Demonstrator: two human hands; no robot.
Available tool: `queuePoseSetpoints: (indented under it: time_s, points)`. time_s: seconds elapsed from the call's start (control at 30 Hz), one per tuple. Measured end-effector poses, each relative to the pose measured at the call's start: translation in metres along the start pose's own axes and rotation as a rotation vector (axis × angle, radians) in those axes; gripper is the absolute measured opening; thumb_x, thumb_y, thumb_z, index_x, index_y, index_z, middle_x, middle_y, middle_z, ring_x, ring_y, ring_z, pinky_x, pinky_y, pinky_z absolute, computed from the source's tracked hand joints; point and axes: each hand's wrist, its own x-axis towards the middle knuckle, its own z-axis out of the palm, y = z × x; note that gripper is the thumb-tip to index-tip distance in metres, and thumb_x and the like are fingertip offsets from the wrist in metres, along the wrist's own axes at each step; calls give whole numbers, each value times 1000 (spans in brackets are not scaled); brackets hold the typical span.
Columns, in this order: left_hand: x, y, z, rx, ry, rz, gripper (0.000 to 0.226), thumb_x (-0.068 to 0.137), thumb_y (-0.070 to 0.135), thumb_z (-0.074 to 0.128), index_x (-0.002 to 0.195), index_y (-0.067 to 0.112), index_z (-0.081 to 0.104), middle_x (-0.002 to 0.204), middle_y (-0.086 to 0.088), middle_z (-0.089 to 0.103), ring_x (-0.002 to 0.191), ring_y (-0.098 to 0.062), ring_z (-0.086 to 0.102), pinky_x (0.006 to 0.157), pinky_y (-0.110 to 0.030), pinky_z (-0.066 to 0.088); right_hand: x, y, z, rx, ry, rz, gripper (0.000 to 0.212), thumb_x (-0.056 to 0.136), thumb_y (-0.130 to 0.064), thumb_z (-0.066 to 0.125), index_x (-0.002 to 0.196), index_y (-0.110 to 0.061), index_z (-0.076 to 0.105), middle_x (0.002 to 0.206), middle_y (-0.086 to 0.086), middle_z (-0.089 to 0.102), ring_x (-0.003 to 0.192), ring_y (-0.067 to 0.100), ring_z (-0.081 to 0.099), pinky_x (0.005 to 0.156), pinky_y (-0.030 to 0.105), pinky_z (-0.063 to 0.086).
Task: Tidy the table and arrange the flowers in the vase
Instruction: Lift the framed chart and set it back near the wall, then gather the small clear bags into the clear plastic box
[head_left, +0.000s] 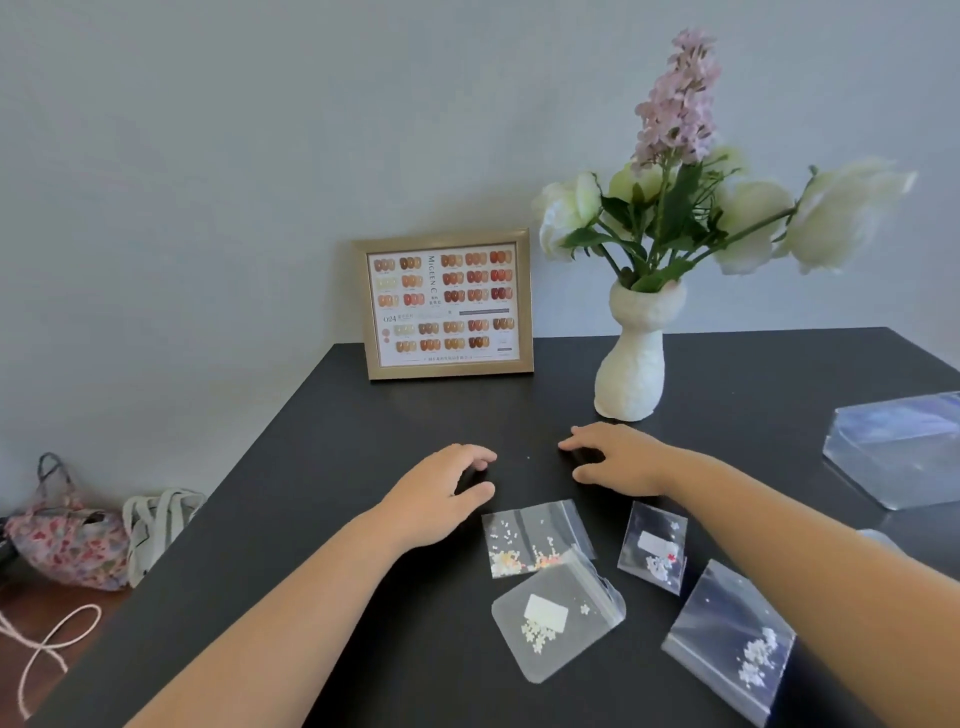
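Across the middle of the frame, both hands hovered low over the black table, holding nothing.

Left hand and right hand were loosely curled, fingers parted, apparently just above the bare tabletop. Flowers already stood in the white vase, right of centre, just beyond the right hand. Four small zip bags of tiny pieces lay scattered at lower centre, near both wrists. Risk, I'd say: a forearm sweep could push those bags around, and a careless reach could tip the narrow-waisted vase. Open room lay left of the hands, though the table's left edge ran close; a framed nail colour chart stood at the back.
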Motion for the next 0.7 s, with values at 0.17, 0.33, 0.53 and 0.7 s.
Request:
queuePoseSetpoints:
  time_s: [0.17, 0.33, 0.53, 0.7]
  points:
    - [-14, 41, 5, 106, -173, 22, 48, 90, 62, 49, 132, 39, 50, 113, 19, 46, 110, -4, 44, 93, -28, 41, -60, 6, -18, -43, -122, 51, 47, 86, -52, 59, 132, -42, 50, 152, -13, 31, 135, 13, 34, 110, 36, 25]
    - [-15, 58, 9, 142, -259, -55, 69, 74, 67, 66, 135, 41, 46, 107, 16, 45, 103, -8, 46, 84, -29, 43, -99, 15, -24, -42, -202, 68, 69, 70, -54, 74, 132, -46, 47, 153, -17, 26, 137, 15, 30, 112, 41, 26]
    - [-12, 61, 12, 58, -257, -172, 47, 73, 57, 77, 108, 40, 51, 108, 13, 44, 102, -9, 46, 86, -30, 42, -107, 21, -13, -27, -117, 44, 62, 64, -51, 81, 118, -47, 52, 144, -17, 35, 130, 15, 38, 107, 39, 34]
    - [-8, 64, 10, -39, -253, -209, 40, 71, 43, 83, 98, 34, 55, 108, 10, 55, 95, -8, 56, 83, -29, 48, -104, 17, -11, -1, -93, 124, 67, 51, -51, 87, 108, -43, 53, 105, -12, 54, 91, 12, 59, 73, 27, 47]
